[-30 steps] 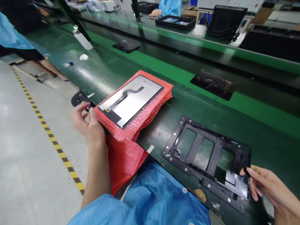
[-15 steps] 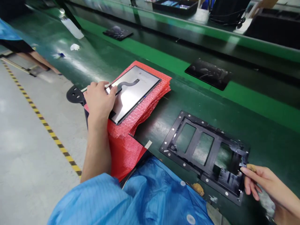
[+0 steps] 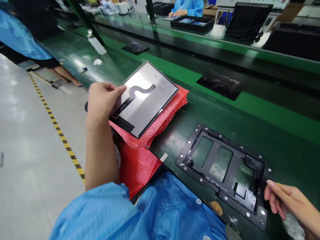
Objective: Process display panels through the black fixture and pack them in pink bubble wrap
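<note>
My left hand (image 3: 102, 100) pinches the left edge of an LCD screen panel (image 3: 152, 100) between thumb and fingers. The panel's silvery back faces up, with a dark curved ribbon cable (image 3: 133, 93) on it. It is tilted, its left side raised over a stack of red bubble-wrap bags (image 3: 163, 125). At the right, my right hand (image 3: 282, 200) has thumb and curled fingers closed at the right edge of a black frame (image 3: 207, 173). This frame lies flat on the green bench and has three rectangular openings and small white dots around its border.
Two dark panels (image 3: 220, 85) lie along the bright green strip beyond. A white bottle (image 3: 97, 45) and crumpled white scrap (image 3: 97, 62) are farther left. Across the bench stand a black tray (image 3: 192, 23) and a co-worker in blue (image 3: 190, 8). Another person (image 3: 25, 36) stands at left.
My left hand has lifted the panel's left side off the red bags, tilting it. My right hand has shifted from the frame's inner right end to its outer edge.
</note>
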Demonstrator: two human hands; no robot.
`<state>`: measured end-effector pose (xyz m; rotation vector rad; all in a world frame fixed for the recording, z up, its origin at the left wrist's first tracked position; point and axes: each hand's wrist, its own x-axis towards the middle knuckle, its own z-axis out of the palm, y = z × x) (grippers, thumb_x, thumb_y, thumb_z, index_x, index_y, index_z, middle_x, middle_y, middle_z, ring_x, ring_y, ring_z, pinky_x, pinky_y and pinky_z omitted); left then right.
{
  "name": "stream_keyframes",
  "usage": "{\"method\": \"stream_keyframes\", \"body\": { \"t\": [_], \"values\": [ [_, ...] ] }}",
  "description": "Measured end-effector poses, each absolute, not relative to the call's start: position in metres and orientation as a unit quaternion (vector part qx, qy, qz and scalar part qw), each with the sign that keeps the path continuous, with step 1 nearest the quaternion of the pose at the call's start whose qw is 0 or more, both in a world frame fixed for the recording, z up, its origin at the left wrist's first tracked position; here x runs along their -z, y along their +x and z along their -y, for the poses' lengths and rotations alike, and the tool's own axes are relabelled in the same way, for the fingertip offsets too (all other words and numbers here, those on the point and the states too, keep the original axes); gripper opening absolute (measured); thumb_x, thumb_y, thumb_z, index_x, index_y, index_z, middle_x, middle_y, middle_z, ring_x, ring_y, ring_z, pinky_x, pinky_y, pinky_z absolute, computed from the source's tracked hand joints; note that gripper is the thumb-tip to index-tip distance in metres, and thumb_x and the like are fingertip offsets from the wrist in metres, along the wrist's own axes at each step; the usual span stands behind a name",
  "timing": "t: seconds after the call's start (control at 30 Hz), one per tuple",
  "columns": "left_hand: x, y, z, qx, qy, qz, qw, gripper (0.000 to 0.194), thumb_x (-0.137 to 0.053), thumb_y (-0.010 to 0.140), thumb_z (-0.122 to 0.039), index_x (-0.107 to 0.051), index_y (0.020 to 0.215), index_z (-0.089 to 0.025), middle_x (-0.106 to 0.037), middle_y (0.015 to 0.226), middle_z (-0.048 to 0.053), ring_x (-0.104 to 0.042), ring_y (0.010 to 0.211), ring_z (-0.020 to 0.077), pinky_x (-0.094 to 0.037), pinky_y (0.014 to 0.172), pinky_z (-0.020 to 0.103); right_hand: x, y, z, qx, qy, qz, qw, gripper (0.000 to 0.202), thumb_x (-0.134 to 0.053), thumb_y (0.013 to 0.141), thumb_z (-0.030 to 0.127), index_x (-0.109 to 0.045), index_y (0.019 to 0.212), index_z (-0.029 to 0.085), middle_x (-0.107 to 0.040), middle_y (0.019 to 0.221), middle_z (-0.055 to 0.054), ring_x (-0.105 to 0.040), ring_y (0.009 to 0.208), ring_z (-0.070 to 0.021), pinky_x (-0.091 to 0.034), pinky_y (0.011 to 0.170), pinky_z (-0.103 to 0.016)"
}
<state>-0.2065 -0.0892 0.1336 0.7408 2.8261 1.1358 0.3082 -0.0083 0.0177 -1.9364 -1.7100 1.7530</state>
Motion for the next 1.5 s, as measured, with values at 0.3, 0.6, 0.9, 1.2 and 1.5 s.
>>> {"method": "stream_keyframes", "body": {
  "t": [0.3,0.6,0.9,1.2,1.5],
  "values": [
    [-0.121,-0.115,0.097,-0.669,0.307,-0.628,0.252,0.043,-0.087,0.059,-0.024,-0.060,0.092,-0.021,-0.066,0.064,-0.003,-0.061,0.052,0.0143,-0.054,0.049,0.024,-0.025,0.302,0.016,-0.541,-0.580,0.552,0.257,0.048,-0.075,0.071,0.071,-0.071,0.064,0.023,-0.062,0.053,-0.008,-0.052,0.042,-0.0190,-0.042,0.043,-0.033],
    [-0.052,-0.020,0.070,-0.541,0.357,-0.540,0.536,0.041,-0.090,0.070,-0.034,-0.063,0.097,-0.022,-0.074,0.069,-0.002,-0.072,0.056,0.0164,-0.059,0.051,0.020,-0.032,0.237,0.034,-0.287,-0.558,0.662,0.410,0.018,-0.059,0.089,0.035,-0.069,0.100,0.024,-0.075,0.074,-0.001,-0.061,0.053,-0.0139,-0.050,0.059,-0.028],
    [-0.056,-0.007,0.068,-0.509,0.384,-0.561,0.527,0.036,-0.089,0.065,-0.033,-0.065,0.092,-0.029,-0.075,0.068,-0.004,-0.071,0.050,0.0224,-0.061,0.044,0.029,-0.032,0.244,0.038,-0.213,-0.614,0.703,0.289,0.010,-0.054,0.094,0.026,-0.063,0.095,0.025,-0.077,0.080,0.000,-0.071,0.065,-0.0179,-0.048,0.063,-0.027],
    [-0.054,-0.003,0.066,-0.497,0.376,-0.596,0.507,0.035,-0.088,0.058,-0.039,-0.068,0.087,-0.039,-0.077,0.072,-0.010,-0.073,0.054,0.0279,-0.062,0.043,0.033,-0.035,0.240,0.036,-0.193,-0.633,0.723,0.199,0.007,-0.057,0.096,0.022,-0.063,0.098,0.025,-0.075,0.076,0.000,-0.072,0.068,-0.0192,-0.043,0.062,-0.027],
    [-0.059,-0.011,0.053,-0.530,0.321,-0.613,0.491,0.031,-0.083,0.054,-0.030,-0.070,0.081,-0.037,-0.075,0.068,-0.009,-0.077,0.068,0.0293,-0.068,0.064,0.036,-0.033,0.298,0.048,-0.459,-0.625,0.509,0.373,0.039,-0.059,0.080,0.064,-0.052,0.085,0.026,-0.060,0.054,0.006,-0.052,0.040,-0.0144,-0.040,0.043,-0.026]
  ]
}}
